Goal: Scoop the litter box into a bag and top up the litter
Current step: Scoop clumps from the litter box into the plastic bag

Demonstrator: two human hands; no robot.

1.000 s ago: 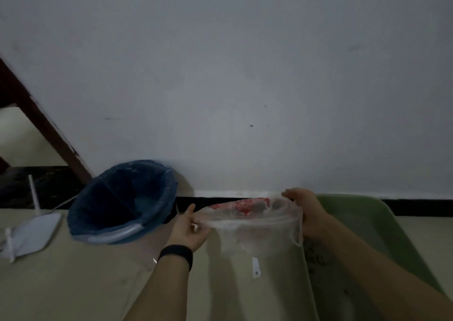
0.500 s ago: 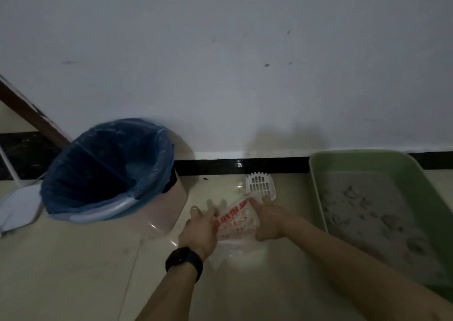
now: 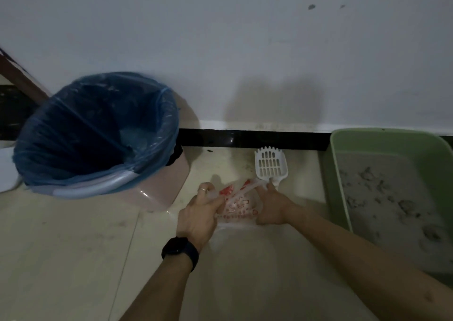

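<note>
Litter box (image 3: 335,186): green tray on the floor at far right, against the wall; grey litter (image 3: 382,198) inside, surface clumped and uneven.
Waste bin (image 3: 157,194): pink body with a blue liner (image 3: 98,129) folded over the rim; stands at left, well apart from the litter box.
Floor (image 3: 73,259): pale tiles; black skirting (image 3: 245,138) along the base of the wall.
Bag (image 3: 239,205): clear plastic with red print, low over the floor between bin and litter box, stretched between both hands.
Left hand (image 3: 198,213): fingers curled round the bag's left edge.
Right hand (image 3: 272,208): fingers closed on the bag's right edge, thumb raised.
Scoop (image 3: 269,164): white, slotted, lying on the floor just beyond the bag; handle end hidden behind the right thumb.
Watch (image 3: 180,249): dark band on the left wrist.
Ring (image 3: 202,190): on a left finger.
</note>
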